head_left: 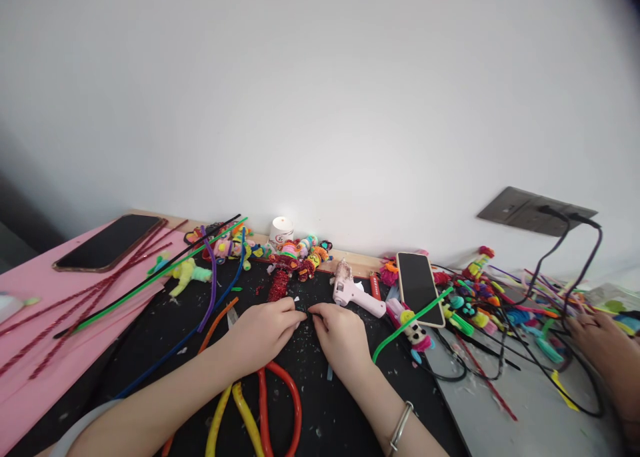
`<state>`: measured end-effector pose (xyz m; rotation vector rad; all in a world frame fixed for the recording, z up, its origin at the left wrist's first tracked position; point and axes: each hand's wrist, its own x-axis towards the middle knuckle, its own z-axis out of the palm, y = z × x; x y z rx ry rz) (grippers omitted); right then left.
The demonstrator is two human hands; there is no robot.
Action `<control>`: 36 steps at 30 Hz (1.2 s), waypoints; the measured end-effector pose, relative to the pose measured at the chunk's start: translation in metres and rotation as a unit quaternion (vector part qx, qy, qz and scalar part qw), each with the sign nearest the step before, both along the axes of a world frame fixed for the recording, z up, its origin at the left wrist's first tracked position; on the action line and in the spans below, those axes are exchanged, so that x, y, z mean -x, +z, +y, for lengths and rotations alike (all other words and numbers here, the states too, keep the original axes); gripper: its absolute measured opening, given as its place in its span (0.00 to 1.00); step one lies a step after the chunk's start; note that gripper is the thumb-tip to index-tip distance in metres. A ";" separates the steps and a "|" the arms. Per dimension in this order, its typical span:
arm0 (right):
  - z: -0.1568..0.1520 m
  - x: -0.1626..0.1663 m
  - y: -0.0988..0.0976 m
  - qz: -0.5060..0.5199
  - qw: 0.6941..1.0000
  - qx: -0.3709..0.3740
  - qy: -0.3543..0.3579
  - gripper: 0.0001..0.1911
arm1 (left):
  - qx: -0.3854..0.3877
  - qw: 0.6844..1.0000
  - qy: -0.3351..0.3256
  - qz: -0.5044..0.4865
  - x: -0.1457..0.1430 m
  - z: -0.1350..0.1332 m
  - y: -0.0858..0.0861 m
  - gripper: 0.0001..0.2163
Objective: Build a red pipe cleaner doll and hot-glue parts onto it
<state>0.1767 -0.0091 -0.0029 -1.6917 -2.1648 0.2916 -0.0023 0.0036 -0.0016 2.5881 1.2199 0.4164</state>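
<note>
My left hand (267, 332) and my right hand (340, 340) almost meet over the black work surface, their fingertips pinched. A tiny dark piece shows at the right fingertips, too small to name; what the left fingers hold is hidden. Below the left hand lie a tool with red handles (295, 404) and another with yellow handles (247, 417), their heads mostly covered. Behind the hands is a red glittery pipe-cleaner piece (279, 287). A pale pink glue gun (357, 296) rests just beyond the right hand. One green pipe cleaner (415, 320) curves beside my right wrist.
Several pipe-cleaner figures (315, 260) and a paper cup (281, 230) line the wall. Phones lie at left (110, 242) and right (421, 287). Red tinsel stems (83, 300) cross pink board. At right, cables run to an outlet (535, 210), near another person's hand (600, 340).
</note>
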 end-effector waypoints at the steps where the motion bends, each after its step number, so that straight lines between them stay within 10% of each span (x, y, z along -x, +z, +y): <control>1: 0.000 0.000 0.000 -0.008 1.000 0.004 -0.005 0.12 | -0.003 1.000 -0.002 0.000 0.000 0.000 0.000 0.15; 11: 0.001 -0.001 -0.001 -0.007 1.000 -0.012 -0.020 0.12 | -0.037 0.998 0.022 -0.053 0.003 0.002 -0.004 0.14; 21: 0.013 -0.029 0.008 0.029 0.977 -0.187 -0.096 0.12 | -0.024 0.967 0.223 -0.119 0.017 0.023 0.001 0.07; 27: 0.020 -0.041 0.011 -0.119 0.965 -0.071 -0.221 0.20 | 0.044 0.963 0.231 -0.130 0.018 0.031 0.001 0.12; 36: 0.025 -0.052 0.009 -0.100 0.975 -0.021 -0.198 0.23 | 0.062 0.931 0.261 -0.248 0.014 0.040 -0.008 0.14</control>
